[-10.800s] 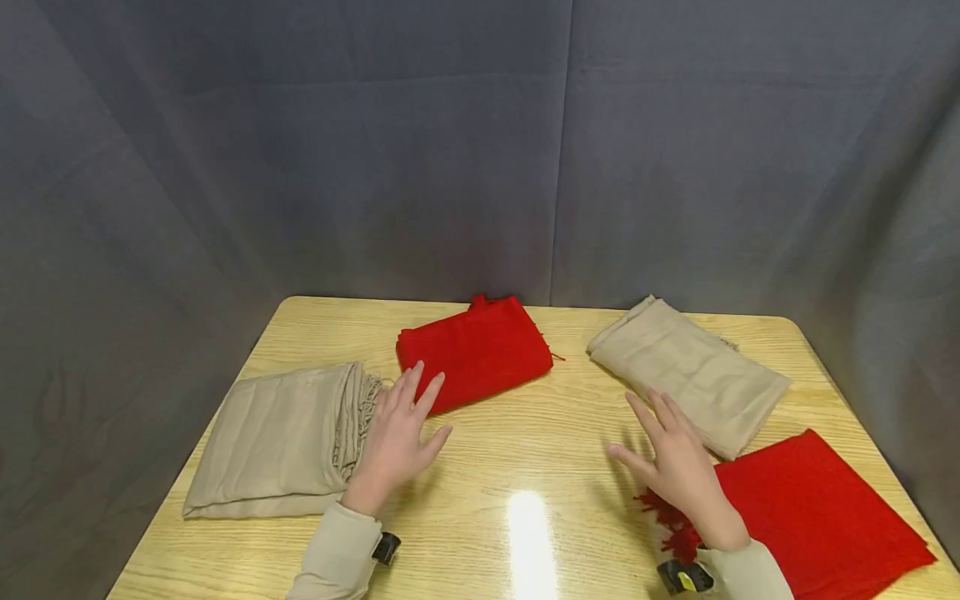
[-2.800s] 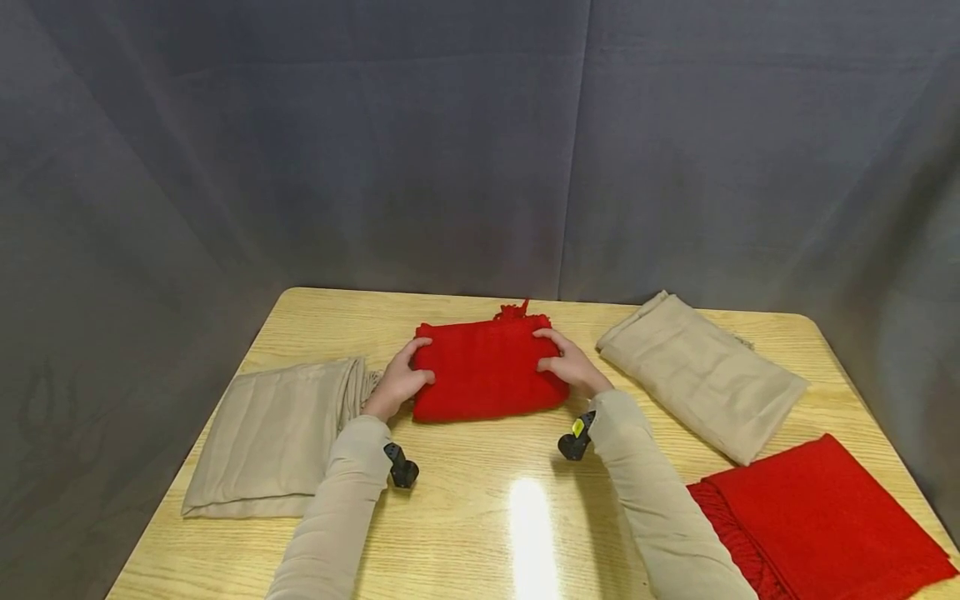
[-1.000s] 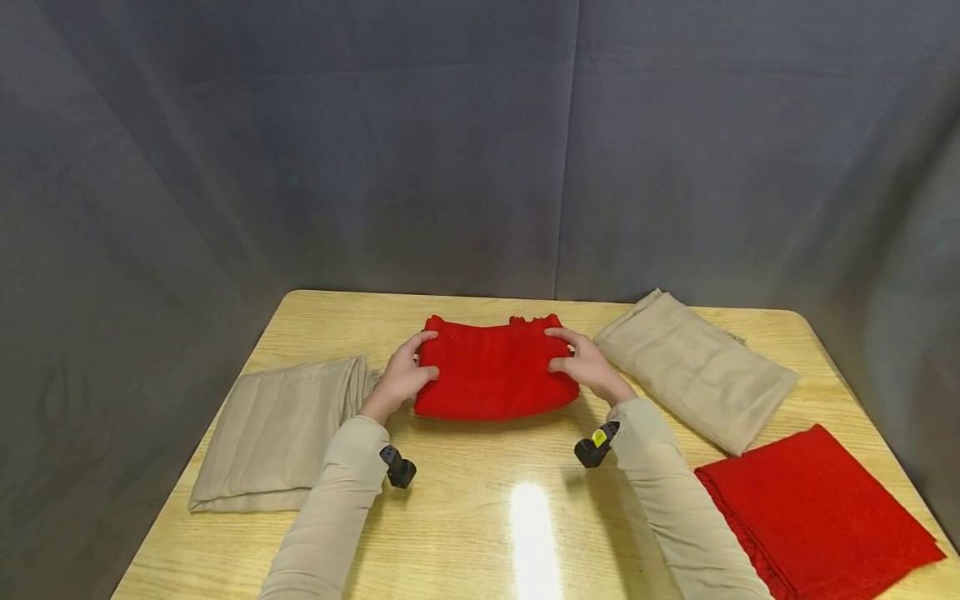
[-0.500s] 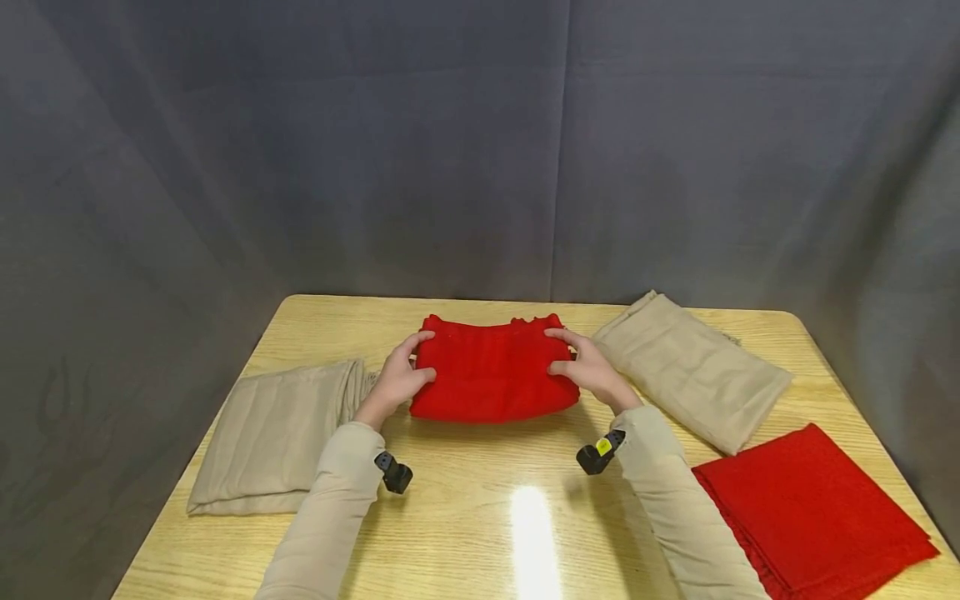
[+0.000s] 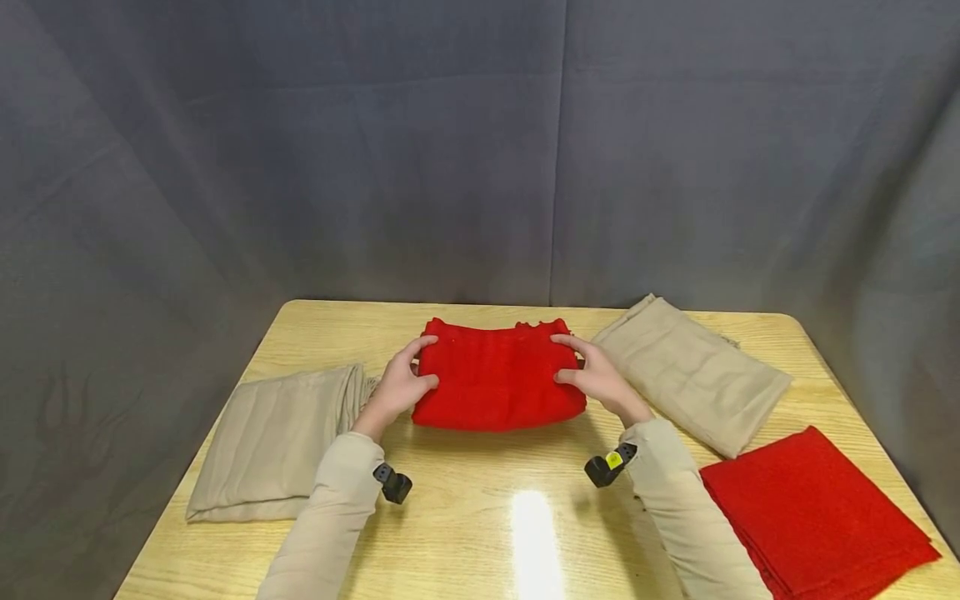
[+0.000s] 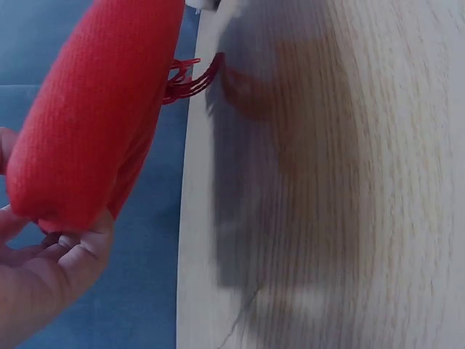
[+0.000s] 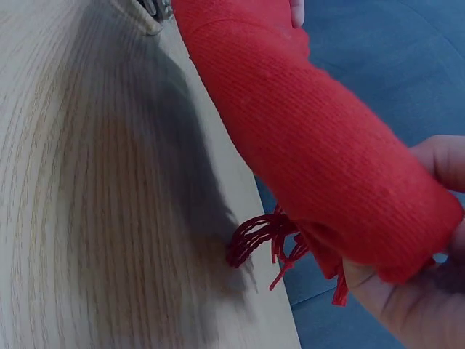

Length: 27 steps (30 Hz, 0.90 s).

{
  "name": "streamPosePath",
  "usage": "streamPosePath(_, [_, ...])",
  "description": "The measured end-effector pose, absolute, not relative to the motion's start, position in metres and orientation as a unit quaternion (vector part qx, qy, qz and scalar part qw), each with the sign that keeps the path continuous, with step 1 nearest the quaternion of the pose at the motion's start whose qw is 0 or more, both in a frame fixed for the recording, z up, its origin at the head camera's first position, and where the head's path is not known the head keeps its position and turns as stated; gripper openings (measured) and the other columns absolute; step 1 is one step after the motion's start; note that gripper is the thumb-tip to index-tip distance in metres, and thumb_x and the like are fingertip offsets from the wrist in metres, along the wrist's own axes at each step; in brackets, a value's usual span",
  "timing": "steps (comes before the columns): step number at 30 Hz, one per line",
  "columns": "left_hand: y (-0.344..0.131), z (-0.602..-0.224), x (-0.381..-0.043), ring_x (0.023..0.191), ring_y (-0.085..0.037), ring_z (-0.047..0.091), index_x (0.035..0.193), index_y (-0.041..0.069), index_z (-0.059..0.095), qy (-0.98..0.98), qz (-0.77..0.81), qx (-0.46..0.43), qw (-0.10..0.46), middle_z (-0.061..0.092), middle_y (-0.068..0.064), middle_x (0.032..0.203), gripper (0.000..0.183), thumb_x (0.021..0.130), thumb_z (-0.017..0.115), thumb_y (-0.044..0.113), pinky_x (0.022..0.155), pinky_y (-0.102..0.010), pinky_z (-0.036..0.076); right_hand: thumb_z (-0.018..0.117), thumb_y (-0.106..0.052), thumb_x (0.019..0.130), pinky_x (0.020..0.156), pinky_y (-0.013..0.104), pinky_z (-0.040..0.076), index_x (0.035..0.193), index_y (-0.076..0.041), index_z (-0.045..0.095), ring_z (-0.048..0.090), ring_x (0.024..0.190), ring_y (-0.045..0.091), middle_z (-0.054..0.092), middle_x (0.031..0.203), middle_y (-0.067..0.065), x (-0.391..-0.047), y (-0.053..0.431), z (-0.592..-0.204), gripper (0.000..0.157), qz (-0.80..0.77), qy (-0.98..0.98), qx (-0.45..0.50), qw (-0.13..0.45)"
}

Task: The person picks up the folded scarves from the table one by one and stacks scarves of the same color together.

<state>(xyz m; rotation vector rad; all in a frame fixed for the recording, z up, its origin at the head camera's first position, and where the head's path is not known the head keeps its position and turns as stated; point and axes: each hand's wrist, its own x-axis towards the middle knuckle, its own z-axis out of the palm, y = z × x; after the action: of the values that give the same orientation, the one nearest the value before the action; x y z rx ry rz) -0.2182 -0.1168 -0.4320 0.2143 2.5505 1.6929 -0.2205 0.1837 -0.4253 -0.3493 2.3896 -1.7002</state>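
Observation:
A folded red scarf (image 5: pixel 498 379) hangs between my two hands above the back middle of the table, its top edge sagging slightly. My left hand (image 5: pixel 399 385) grips its left end, thumb in front and the other fingers at the edge and behind. On the opposite end, my right hand (image 5: pixel 602 382) holds it the same way. Seen from the left wrist, the scarf (image 6: pixel 102 109) is a thick fold with dark red fringe (image 6: pixel 190 83) dangling below. The right wrist view shows the scarf (image 7: pixel 312 145) clear of the wood, with tassels hanging from its underside.
To the left lies a folded beige scarf (image 5: pixel 273 446), fringe toward the middle. Another beige scarf (image 5: pixel 693 375) lies at the back right, with a second red scarf (image 5: pixel 817 512) in front of it. A grey curtain (image 5: pixel 420 167) stands behind the wooden table (image 5: pixel 480 517).
Earlier both hands hovered spread and apart over the table; then they took hold of the red scarf's ends and raised it. Over the last second it has barely moved.

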Motion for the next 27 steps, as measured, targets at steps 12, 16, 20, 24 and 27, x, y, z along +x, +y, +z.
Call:
streamPosePath(12, [-0.116, -0.425, -0.213, 0.079, -0.027, 0.051, 0.133, 0.007, 0.043, 0.825, 0.558, 0.088, 0.026, 0.048, -0.017, 0.109, 0.06, 0.076, 0.052, -0.01, 0.061, -0.03, 0.048, 0.052, 0.006, 0.079, 0.07, 0.027, 0.049, 0.136, 0.002, 0.035, 0.057, 0.085, 0.023, 0.048, 0.118, 0.026, -0.209, 0.188, -0.414, 0.059, -0.592, 0.79, -0.131, 0.094])
streamPosePath(16, [-0.115, -0.423, -0.21, 0.08, -0.027, 0.051, 0.133, 0.007, 0.044, 0.826, 0.556, 0.091, 0.024, 0.048, -0.017, 0.11, 0.059, 0.077, 0.053, -0.01, 0.062, -0.031, 0.048, 0.052, 0.007, 0.079, 0.071, 0.028, 0.049, 0.135, 0.003, 0.036, 0.057, 0.086, 0.024, 0.046, 0.122, 0.025, -0.206, 0.189, -0.411, 0.059, -0.587, 0.793, -0.138, 0.086])
streamPosePath(20, [-0.112, -0.406, -0.198, 0.081, -0.028, 0.05, 0.132, 0.0, 0.041, 0.824, 0.557, 0.097, 0.03, 0.047, -0.021, 0.111, 0.058, 0.077, 0.051, -0.011, 0.063, -0.033, 0.049, 0.053, 0.008, 0.078, 0.072, 0.028, 0.049, 0.134, 0.003, 0.038, 0.057, 0.085, 0.024, 0.043, 0.125, 0.024, -0.204, 0.189, -0.41, 0.058, -0.579, 0.799, -0.141, 0.078])
streamPosePath(24, [-0.111, -0.396, -0.191, 0.083, -0.028, 0.05, 0.133, -0.001, 0.04, 0.824, 0.557, 0.094, 0.036, 0.046, -0.022, 0.111, 0.058, 0.077, 0.051, -0.011, 0.063, -0.034, 0.049, 0.053, 0.007, 0.078, 0.072, 0.029, 0.049, 0.134, 0.002, 0.038, 0.057, 0.085, 0.025, 0.045, 0.124, 0.024, -0.201, 0.189, -0.409, 0.058, -0.578, 0.8, -0.139, 0.077])
streamPosePath(27, [-0.113, -0.409, -0.196, 0.084, -0.027, 0.05, 0.134, 0.005, 0.042, 0.823, 0.56, 0.089, 0.035, 0.047, -0.018, 0.112, 0.059, 0.077, 0.052, -0.011, 0.063, -0.033, 0.05, 0.053, 0.007, 0.078, 0.072, 0.03, 0.049, 0.134, 0.002, 0.038, 0.057, 0.086, 0.025, 0.046, 0.123, 0.024, -0.199, 0.19, -0.407, 0.058, -0.578, 0.8, -0.14, 0.075])
